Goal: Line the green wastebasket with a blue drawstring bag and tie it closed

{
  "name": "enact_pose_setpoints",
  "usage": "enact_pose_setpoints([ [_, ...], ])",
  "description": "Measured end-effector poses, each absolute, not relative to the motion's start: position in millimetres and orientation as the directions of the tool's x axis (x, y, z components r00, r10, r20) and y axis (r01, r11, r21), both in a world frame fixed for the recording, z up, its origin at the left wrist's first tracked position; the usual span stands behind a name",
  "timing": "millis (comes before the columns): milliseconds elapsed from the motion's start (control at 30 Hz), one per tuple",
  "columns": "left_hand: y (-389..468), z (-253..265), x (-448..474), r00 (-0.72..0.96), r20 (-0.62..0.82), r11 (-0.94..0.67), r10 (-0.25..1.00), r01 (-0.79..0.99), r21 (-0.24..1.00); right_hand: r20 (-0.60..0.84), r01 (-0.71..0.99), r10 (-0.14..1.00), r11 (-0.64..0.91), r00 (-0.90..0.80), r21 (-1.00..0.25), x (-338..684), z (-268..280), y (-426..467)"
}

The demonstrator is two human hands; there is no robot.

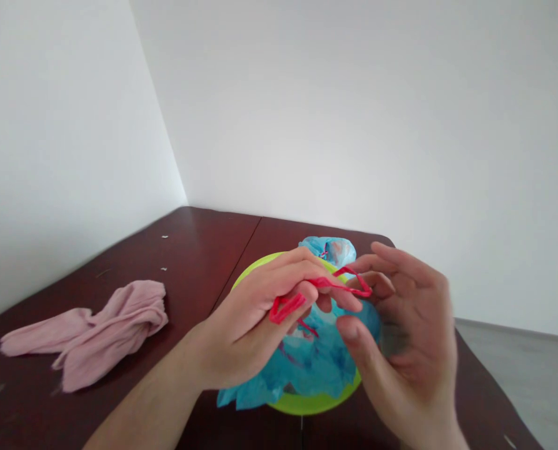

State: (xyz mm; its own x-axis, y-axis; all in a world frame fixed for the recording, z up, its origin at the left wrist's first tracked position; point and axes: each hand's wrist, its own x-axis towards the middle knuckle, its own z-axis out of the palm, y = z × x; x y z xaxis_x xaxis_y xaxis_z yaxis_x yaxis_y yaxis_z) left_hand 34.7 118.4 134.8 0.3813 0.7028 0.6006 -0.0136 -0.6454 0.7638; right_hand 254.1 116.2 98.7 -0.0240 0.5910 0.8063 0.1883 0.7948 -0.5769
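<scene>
A light blue plastic bag [313,359] sits bunched on a lime green plate [307,403] at the table's near middle. A red drawstring [328,284] runs from the bag's gathered top up between both hands. My left hand [255,312] pinches the string's loops between its fingers, over the plate's left side. My right hand [400,325] holds the string's other end with thumb and fingertips, just right of the bag. The string is stretched between the two hands. The bag's knotted top [330,249] shows behind my fingers.
A pink cloth [100,328] lies crumpled on the dark red-brown table [199,250] at the left. White walls meet in a corner behind the table. The table's right edge drops to a grey floor [532,375].
</scene>
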Motion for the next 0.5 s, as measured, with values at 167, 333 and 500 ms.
enact_pose_setpoints([
  [167,121.2,128.9,32.3,0.499,0.493,-0.527,0.712,-0.082,0.846,0.743,0.163,0.641,0.768,-0.195,-0.62,258.6,99.6,114.7],
  [333,125.9,123.4,25.5,0.476,0.37,-0.332,0.798,-0.166,0.929,0.89,0.174,0.448,0.886,-0.087,-0.429,253.6,97.9,118.6],
  [500,126.4,126.6,23.0,0.302,0.379,-0.378,0.874,-0.064,0.923,0.947,0.188,0.288,0.947,-0.144,-0.26,259.5,107.1,119.9],
])
